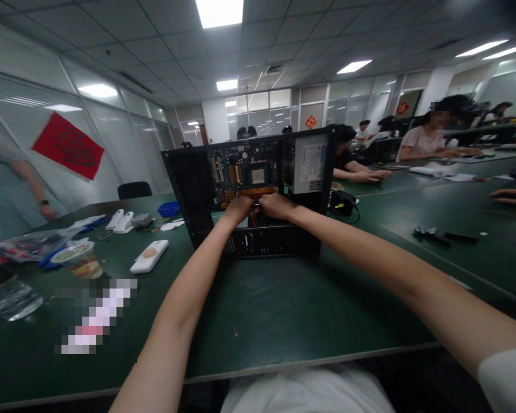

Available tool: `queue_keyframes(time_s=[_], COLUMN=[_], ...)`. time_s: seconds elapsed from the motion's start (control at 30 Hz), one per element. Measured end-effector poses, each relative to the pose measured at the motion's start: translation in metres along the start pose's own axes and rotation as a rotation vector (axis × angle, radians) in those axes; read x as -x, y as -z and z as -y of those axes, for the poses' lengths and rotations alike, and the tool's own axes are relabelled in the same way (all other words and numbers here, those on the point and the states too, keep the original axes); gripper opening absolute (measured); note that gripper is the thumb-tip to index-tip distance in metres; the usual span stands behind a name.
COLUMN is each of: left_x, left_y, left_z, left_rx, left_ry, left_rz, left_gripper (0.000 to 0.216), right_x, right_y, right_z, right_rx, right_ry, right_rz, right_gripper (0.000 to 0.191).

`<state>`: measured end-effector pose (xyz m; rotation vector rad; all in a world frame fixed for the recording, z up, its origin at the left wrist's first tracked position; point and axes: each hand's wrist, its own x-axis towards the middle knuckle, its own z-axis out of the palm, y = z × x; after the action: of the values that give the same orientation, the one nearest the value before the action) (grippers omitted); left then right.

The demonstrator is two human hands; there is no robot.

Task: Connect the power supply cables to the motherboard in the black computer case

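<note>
A black computer case (202, 241) stands on the green table with its side off, facing me. Inside it I see the motherboard (223, 158) with a square silver processor (258, 176) and, at upper right, a grey power supply (310, 166). Both my hands reach in at the board's lower edge, by the orange-brown memory slots (264, 191). My left hand (239, 207) is closed there, fingertips turned away from view. Close beside it, my right hand (278, 205) is curled too. What the fingers pinch is hidden. Red and black cables (256, 218) hang just below them.
On the left lie a white phone (149, 256), a lidded plastic cup (79, 259), a water bottle (8, 292) and a blue tray (168, 209). Black parts (445, 236) lie on the right, black cables (344, 203) behind the case. Other people sit across the table; one stands at left.
</note>
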<state>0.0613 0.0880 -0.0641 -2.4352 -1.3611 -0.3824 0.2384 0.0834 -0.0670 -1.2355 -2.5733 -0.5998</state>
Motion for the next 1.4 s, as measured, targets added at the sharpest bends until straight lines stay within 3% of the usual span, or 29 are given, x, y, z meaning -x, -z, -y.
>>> queue_keyframes(time_s=[0.57,0.77,1.07,1.4], left_x=[0.003,-0.001,-0.003,-0.001], left_y=[0.0,-0.006,-0.007,-0.004], left_z=[0.0,0.005,0.004,0.0], left_rx=[0.066,0.157,0.182,0.179], left_ry=[0.014,0.012,0.041,0.073], left_rz=[-0.008,-0.06,-0.036,-0.038], left_gripper=[0.029,0.027,0.027,0.03], right_x=[-0.011,-0.009,0.001,0.002], right_y=[-0.007,-0.004,-0.004,-0.004], right_z=[-0.001,-0.002,0.002,-0.001], right_rx=[-0.015,-0.036,-0.077,-0.1], right_ry=[-0.04,-0.064,-0.095,-0.192], right_rz=[0.019,0.015,0.044,0.084], right_gripper=[0.027,0.029,0.029,0.039])
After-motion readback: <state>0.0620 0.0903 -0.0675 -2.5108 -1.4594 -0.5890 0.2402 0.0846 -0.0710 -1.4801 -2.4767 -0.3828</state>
